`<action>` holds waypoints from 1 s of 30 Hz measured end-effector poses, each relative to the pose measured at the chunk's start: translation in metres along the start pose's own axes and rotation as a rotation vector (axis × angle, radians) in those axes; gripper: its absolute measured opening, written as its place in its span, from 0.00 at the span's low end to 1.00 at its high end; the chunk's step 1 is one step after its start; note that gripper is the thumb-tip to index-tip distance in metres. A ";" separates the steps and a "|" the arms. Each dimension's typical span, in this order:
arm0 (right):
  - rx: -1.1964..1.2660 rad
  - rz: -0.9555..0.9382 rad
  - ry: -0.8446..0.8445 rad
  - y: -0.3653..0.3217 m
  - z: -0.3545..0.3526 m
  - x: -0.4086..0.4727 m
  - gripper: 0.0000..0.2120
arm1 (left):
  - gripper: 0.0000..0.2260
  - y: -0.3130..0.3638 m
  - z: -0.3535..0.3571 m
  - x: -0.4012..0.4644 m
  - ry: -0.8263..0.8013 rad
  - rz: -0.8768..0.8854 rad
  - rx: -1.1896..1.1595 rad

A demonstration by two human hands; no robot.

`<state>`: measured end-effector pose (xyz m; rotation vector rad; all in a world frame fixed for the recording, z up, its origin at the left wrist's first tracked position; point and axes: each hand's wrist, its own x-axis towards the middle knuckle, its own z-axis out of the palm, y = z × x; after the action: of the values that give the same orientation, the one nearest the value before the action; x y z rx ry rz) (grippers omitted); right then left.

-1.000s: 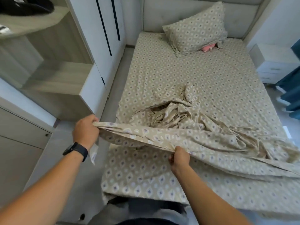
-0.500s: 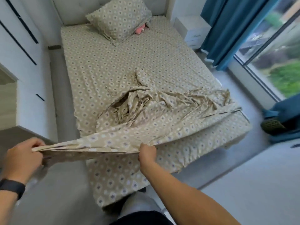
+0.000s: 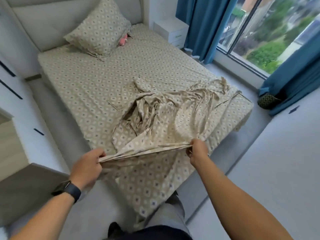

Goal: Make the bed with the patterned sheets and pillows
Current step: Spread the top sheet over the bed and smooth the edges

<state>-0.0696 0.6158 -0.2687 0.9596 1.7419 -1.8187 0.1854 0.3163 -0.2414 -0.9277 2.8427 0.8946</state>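
Half done: fitted sheet point(image 3: 97, 84) was on, one pillow point(image 3: 98, 32) sat at the headboard.
Top sheet point(image 3: 164, 115) lay bunched near the foot; left hand point(image 3: 86, 168) and right hand point(image 3: 197, 151) each pinched its near edge, spreading still left.

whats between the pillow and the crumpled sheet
In the head view, only bare fitted sheet lies between the pillow and the crumpled sheet; a pink item sits beside the pillow.

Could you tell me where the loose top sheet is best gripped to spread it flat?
Along its near edge, from the foot of the bed: the left hand and right hand already pinch it there, while the rest of the sheet lies bunched mid-bed.
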 end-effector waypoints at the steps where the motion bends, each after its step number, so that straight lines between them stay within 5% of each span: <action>1: 0.056 -0.031 0.018 0.007 -0.004 -0.005 0.11 | 0.18 -0.004 -0.003 -0.002 -0.014 0.064 -0.002; 5: 0.140 -0.050 0.125 0.064 -0.034 -0.042 0.12 | 0.17 -0.021 0.000 -0.041 -0.204 0.248 0.056; 11: -0.264 0.170 0.165 0.163 -0.084 -0.049 0.22 | 0.08 -0.043 0.038 -0.096 -0.774 0.246 -0.050; 20: -0.403 0.107 0.010 0.216 -0.029 -0.106 0.24 | 0.06 -0.057 0.032 -0.102 -0.666 0.201 -0.149; 30: -0.604 0.088 -0.072 0.219 -0.046 -0.112 0.25 | 0.07 -0.044 0.042 -0.098 -0.633 0.089 -0.106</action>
<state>0.1727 0.6208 -0.3326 0.6915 1.9892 -1.1387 0.2835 0.3617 -0.2809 -0.4144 2.3184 1.1130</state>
